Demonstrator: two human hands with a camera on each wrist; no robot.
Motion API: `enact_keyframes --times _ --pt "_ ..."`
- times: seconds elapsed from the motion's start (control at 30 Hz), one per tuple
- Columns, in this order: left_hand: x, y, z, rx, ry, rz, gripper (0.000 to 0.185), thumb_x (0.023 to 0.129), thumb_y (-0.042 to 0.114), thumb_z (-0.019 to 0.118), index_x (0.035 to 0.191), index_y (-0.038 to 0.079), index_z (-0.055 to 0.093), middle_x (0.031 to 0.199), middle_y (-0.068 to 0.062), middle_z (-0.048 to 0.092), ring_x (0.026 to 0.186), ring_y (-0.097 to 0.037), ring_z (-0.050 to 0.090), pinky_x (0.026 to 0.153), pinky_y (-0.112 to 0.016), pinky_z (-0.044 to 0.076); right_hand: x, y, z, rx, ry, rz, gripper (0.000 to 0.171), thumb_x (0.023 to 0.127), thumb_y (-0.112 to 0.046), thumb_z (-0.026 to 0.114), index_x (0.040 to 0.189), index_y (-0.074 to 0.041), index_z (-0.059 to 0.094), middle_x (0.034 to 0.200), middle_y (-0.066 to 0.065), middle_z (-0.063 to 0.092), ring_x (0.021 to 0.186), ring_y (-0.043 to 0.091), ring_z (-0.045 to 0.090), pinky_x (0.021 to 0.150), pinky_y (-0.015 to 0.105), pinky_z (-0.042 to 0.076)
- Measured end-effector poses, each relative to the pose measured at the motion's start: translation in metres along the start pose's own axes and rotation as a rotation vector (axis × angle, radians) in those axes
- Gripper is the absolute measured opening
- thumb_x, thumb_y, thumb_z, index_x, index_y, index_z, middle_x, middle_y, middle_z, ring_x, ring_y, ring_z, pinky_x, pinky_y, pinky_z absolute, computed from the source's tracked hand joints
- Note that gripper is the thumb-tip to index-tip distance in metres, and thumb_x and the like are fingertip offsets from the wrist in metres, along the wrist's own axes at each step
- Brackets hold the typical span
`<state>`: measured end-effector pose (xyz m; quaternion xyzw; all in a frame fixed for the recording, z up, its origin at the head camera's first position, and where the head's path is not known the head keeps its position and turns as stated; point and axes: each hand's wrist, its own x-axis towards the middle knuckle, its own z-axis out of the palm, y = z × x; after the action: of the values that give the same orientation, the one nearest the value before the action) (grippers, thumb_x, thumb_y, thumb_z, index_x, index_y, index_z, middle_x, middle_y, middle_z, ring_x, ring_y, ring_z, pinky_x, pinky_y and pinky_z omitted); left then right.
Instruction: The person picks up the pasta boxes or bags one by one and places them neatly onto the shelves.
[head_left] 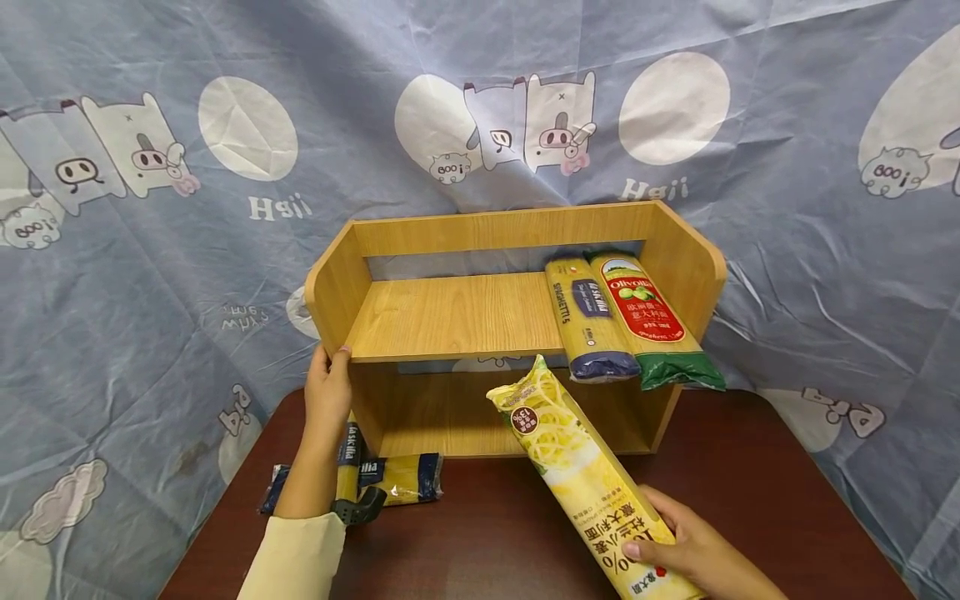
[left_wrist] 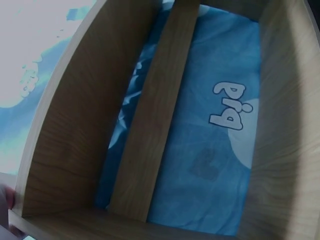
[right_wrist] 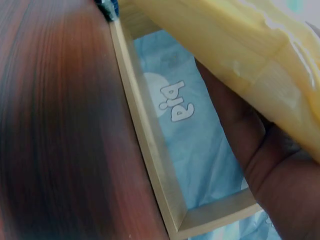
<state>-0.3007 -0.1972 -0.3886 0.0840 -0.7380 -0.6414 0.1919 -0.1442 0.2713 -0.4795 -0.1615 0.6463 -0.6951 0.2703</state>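
Observation:
My right hand (head_left: 686, 546) grips the lower end of a long yellow spaghetti packet (head_left: 577, 475), its top end tilted up and left before the wooden shelf (head_left: 442, 317). In the right wrist view the packet (right_wrist: 240, 55) lies across the fingers (right_wrist: 235, 120). At the shelf's left side my left hand (head_left: 327, 392) holds the front edge of the side panel; only fingertips show in the left wrist view. On the upper board, at the right, lie a blue-labelled spaghetti packet (head_left: 588, 321) and a green-ended pasta packet (head_left: 648, 312), side by side, both overhanging the front edge.
More blue-and-yellow spaghetti packets (head_left: 405, 477) lie on the dark red table (head_left: 457, 542) by the shelf's left foot, partly behind the left forearm. A black wrist strap (head_left: 363, 506) is on that arm. Patterned blue cloth (head_left: 337, 108) hangs behind the shelf.

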Motion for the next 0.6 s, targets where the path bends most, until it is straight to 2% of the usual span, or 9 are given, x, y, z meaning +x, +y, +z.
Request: enact_keyframes --times 0.17,0.3,0.47,0.6 --pt "0.003 0.000 0.004 0.020 0.042 0.005 0.044 0.105 0.034 0.044 0.144 0.016 0.050 0.143 -0.018 0.053 0.131 -0.034 0.048 0.114 -0.053 0.035 0.007 -0.004 0.006 -0.018 0.007 -0.043 0.044 0.102 -0.002 0.053 0.143 -0.015 0.043 0.116 0.017 0.070 0.100 0.034 0.072 0.083 0.049 0.060" --pt "0.004 0.001 0.004 0.032 0.055 0.010 0.044 0.105 0.037 0.044 0.143 0.017 0.052 0.144 -0.019 0.053 0.132 -0.034 0.048 0.115 -0.052 0.035 0.014 -0.005 0.010 0.005 -0.020 -0.105 0.040 0.103 0.000 0.050 0.141 -0.011 0.042 0.114 0.019 0.070 0.097 0.035 0.073 0.079 0.054 0.060" --pt "0.003 0.000 0.005 0.031 0.049 0.020 0.050 0.105 0.041 0.046 0.148 0.016 0.049 0.146 -0.019 0.053 0.132 -0.035 0.049 0.114 -0.052 0.036 0.022 -0.008 0.015 0.077 -0.067 -0.148 0.046 0.104 0.002 0.046 0.146 -0.014 0.038 0.117 0.018 0.069 0.101 0.036 0.072 0.079 0.055 0.060" --pt "0.003 0.000 0.005 0.047 0.055 0.025 0.050 0.105 0.043 0.046 0.147 0.016 0.050 0.145 -0.019 0.054 0.132 -0.034 0.050 0.114 -0.052 0.036 0.028 -0.013 0.019 0.063 -0.044 -0.189 0.052 0.103 0.002 0.047 0.149 -0.021 0.038 0.118 0.013 0.071 0.101 0.034 0.073 0.078 0.053 0.060"
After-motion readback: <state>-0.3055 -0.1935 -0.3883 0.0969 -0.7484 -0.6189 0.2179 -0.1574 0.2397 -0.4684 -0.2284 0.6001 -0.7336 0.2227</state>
